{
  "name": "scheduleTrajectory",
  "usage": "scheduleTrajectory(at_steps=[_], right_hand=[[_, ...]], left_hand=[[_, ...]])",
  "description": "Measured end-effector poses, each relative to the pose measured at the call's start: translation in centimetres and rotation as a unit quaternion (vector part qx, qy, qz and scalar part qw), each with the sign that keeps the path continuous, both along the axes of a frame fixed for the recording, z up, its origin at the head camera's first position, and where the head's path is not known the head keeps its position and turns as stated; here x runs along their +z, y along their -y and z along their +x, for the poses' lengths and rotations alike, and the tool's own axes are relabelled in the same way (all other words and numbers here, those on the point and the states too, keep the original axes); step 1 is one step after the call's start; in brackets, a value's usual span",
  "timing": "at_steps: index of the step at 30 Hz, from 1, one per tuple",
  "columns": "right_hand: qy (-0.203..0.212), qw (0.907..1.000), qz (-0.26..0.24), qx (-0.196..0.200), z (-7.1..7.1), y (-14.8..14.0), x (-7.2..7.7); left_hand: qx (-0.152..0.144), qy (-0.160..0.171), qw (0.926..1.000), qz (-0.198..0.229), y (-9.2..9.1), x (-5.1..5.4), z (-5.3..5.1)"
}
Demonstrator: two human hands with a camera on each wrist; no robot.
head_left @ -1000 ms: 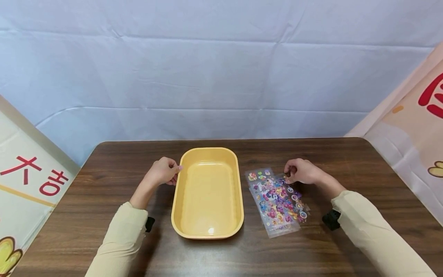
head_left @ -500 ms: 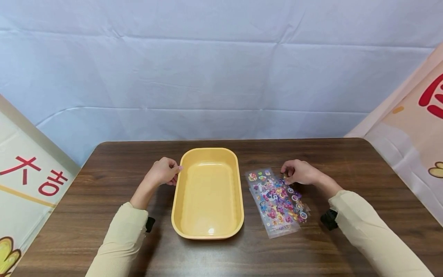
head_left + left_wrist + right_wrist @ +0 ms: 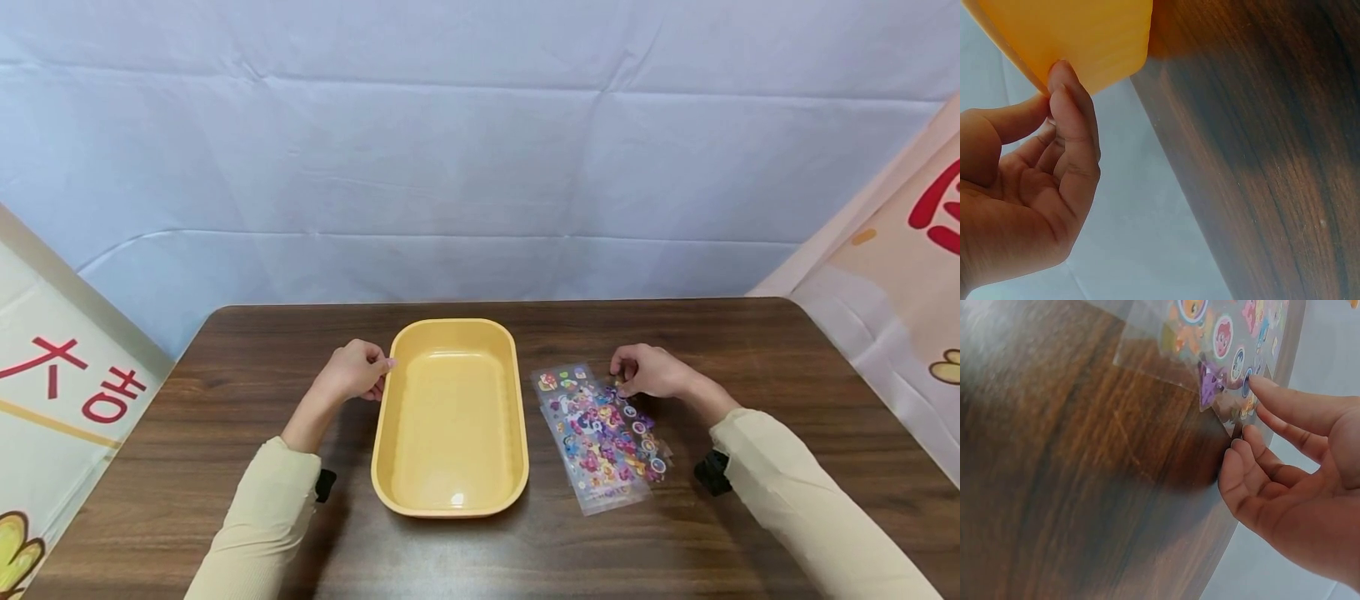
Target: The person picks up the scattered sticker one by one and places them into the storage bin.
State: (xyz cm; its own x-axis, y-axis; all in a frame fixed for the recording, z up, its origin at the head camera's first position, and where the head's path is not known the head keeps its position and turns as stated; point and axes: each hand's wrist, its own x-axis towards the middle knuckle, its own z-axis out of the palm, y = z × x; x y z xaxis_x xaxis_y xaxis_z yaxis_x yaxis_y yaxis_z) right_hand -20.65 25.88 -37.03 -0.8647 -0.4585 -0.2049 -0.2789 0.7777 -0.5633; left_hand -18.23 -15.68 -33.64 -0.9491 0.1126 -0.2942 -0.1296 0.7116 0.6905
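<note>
A yellow rectangular tray (image 3: 450, 510) with rounded corners stands in the middle of the table in the head view. My left hand (image 3: 356, 372) pinches its left rim; in the left wrist view the thumb lies outside the tray wall (image 3: 1104, 37) and fingertips reach the other side. To the right of the tray lie overlapping clear sticker sheets (image 3: 600, 433) with colourful cartoon ponies and round pictures. At their far right corner, my right hand (image 3: 654, 372) pinches a sheet's edge. The right wrist view has the thumb on the printed sheet (image 3: 1222, 337) and the other fingers curled by the tabletop.
The dark wood-grain table (image 3: 420, 558) has rounded back corners. A pale cloth (image 3: 450, 167) hangs behind it. Printed banners with red characters stand at the left (image 3: 67, 400) and right (image 3: 900, 275). A dark band (image 3: 714, 473) sits at the right wrist.
Over the last second my right hand has shifted slightly left at the sheets' corner. My left hand, the tray and the sheets look unmoved.
</note>
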Motion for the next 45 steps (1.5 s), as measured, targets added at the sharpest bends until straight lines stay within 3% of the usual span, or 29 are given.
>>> scheduleTrajectory(at_steps=[45], right_hand=[[0.008, 0.9999, -0.008, -0.011, 0.1, 0.11, -0.09]], left_hand=[[-0.006, -0.007, 0.9999, 0.005, 0.0, 0.22, 0.17]])
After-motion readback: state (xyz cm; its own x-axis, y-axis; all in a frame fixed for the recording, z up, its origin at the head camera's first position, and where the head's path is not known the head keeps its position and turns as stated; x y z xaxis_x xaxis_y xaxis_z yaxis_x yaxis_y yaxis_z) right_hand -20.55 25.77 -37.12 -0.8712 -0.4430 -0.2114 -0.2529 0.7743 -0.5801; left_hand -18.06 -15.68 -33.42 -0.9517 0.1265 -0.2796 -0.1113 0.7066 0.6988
